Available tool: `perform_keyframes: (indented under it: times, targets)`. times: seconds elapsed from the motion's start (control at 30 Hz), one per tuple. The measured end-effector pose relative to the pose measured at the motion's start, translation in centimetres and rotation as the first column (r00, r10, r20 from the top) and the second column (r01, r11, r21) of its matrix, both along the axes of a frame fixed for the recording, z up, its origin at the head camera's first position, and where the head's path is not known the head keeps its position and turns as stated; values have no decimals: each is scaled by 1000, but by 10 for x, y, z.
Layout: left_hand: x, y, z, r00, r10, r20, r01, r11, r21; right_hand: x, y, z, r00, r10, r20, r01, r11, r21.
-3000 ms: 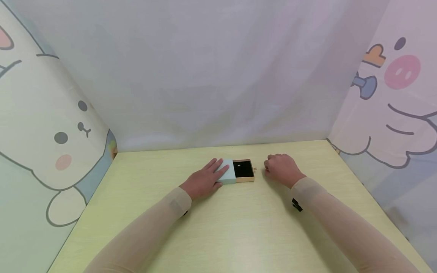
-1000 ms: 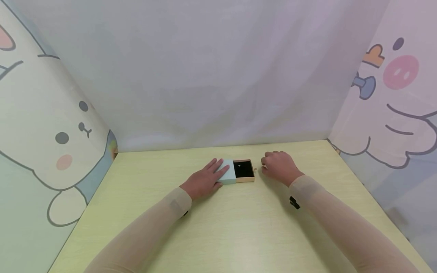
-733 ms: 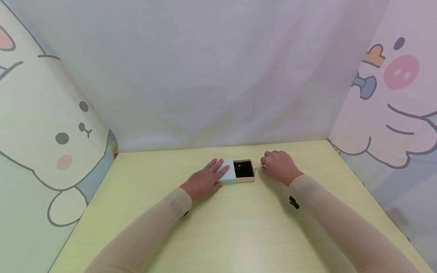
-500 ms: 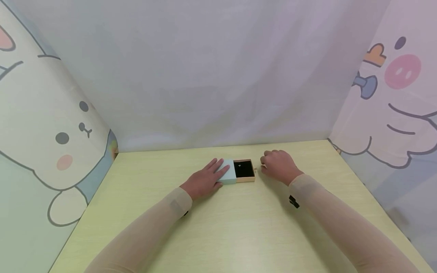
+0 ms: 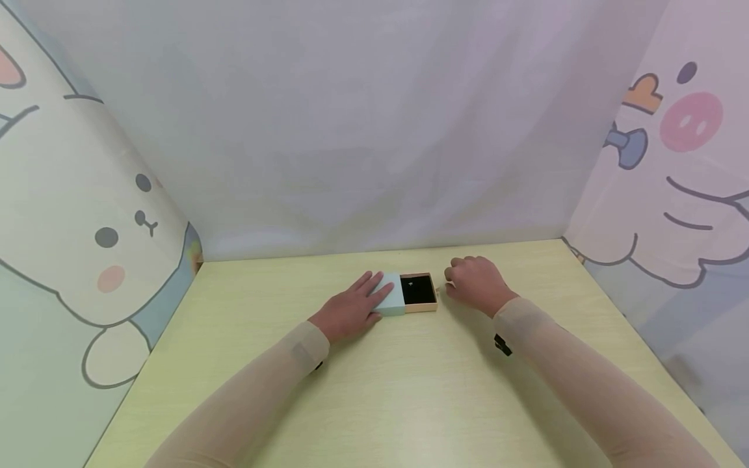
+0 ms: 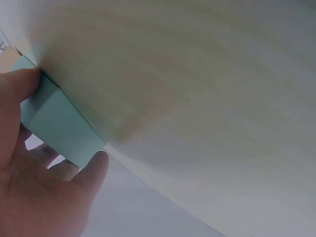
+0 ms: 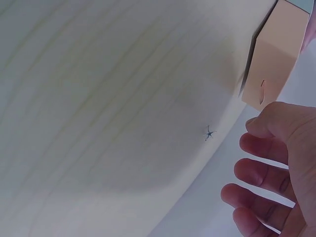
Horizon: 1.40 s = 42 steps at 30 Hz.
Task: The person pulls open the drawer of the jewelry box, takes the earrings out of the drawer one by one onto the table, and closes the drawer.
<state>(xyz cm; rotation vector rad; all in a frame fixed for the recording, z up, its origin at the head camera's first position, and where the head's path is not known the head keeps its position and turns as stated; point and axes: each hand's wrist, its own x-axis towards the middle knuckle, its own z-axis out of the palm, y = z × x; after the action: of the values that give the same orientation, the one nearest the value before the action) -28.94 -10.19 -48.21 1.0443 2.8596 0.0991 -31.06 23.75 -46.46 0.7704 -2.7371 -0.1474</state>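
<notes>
A pale blue-green box sleeve [image 5: 391,299] lies on the table at centre. My left hand [image 5: 348,311] rests over it, fingers spread on top; in the left wrist view its thumb touches one side of the sleeve [image 6: 69,131]. Out of the sleeve's right end sticks a peach drawer [image 5: 420,308] with black lining [image 5: 419,292], a tiny star-shaped piece [image 5: 410,283] on it. My right hand [image 5: 480,284], thumb and index finger together, is just right of the drawer's pull tab [image 5: 437,290]. Beside those fingertips shows another small star-shaped jewellery piece [image 7: 209,133], apparently hanging; its link to them is too thin to see.
The light wood table [image 5: 374,396] extends around the box. A white cloth [image 5: 374,130] stands behind it, with cartoon-printed panels on the left [image 5: 70,182] and right [image 5: 690,208].
My right hand has shifted slightly left and away from me, nearer the drawer's tab. My left hand and the box have stayed practically still.
</notes>
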Motion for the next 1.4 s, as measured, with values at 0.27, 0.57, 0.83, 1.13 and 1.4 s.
perform_keyframes:
  times: [0.27,0.57,0.83,1.13,1.4]
  targets:
    - [2,-1,3,1000,-8,0,8,1000,12,1,-3,2,1000,0,2,0,1000,1]
    - [0,-1,1,1000,-10,-6,10,1000,-5,2,-5,2,1000,-1,-2,1,1000,8]
    - [0,-1,-1,1000,-7,-9,7,1000,-5,0,-8,1,1000,1,18,-1,1000,15]
    - [-1,-1,-1,1000,-8,-5,8,1000,-1,0,-9,1,1000,2,15,-2,1000,22]
    - [-2,-1,-2,1000,-10,-3,10,1000,0,0,-14,5,1000,15,8,-15,1000,18]
